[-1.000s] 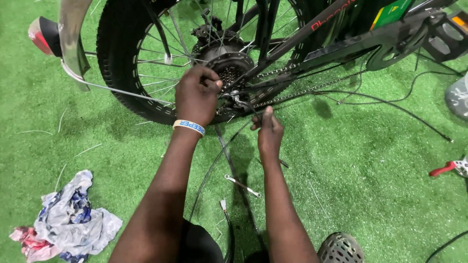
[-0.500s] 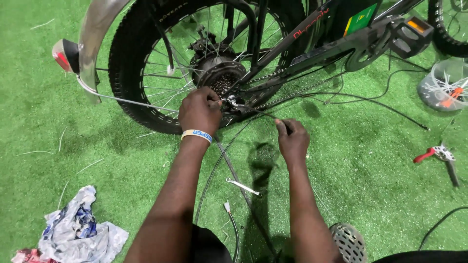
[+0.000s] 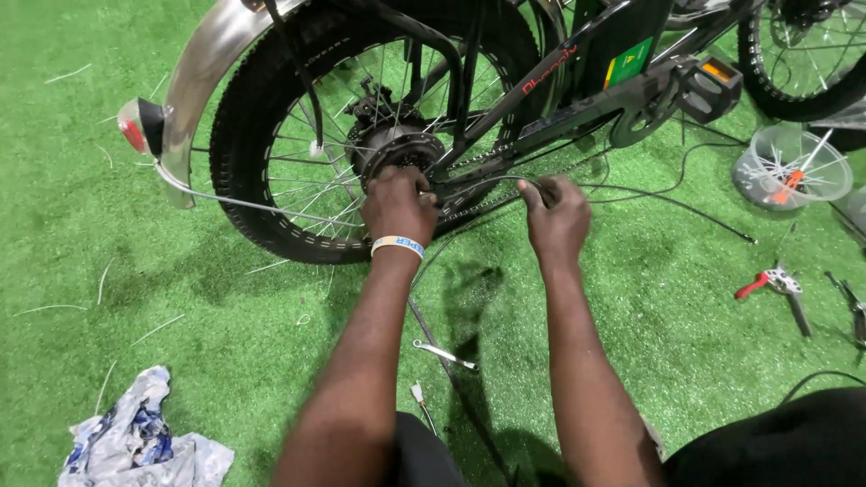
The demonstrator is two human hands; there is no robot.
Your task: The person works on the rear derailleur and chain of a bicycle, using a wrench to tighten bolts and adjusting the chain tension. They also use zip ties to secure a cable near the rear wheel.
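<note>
Rear wheel point(image 3: 271, 171) of a black bicycle stands on green artificial turf point(image 3: 180, 298), fat tyre, silver mudguard point(image 3: 203, 81) arching over its left side with a red reflector point(image 3: 135, 135) at the tip

Left hand point(image 3: 399, 206) pressed against the hub point(image 3: 397, 149) at the wheel's centre, fingers curled in toward the axle area; whatever it grips there is hidden behind the knuckles. Pale wristband point(image 3: 398, 244) on that wrist

Right hand point(image 3: 557, 216) just right of the left, near the chain stay, fingers pinched around a thin black cable point(image 3: 492, 180) that arcs between the two hands. More cable trails off right across the turf

Near side, between the forearms: a small wrench point(image 3: 444, 353) lying flat, and a short screwdriver-like tool point(image 3: 422, 403) closer in

Far right: clear plastic tub point(image 3: 792, 167) holding small parts and an orange-handled tool. Below it, red-handled pliers point(image 3: 767, 284) on the turf, another dark tool at the frame edge

Near left corner: crumpled rag point(image 3: 135, 442), white with blue print

Pedal point(image 3: 710, 86) with orange reflector sits right of the wheel, beyond the right hand
</note>
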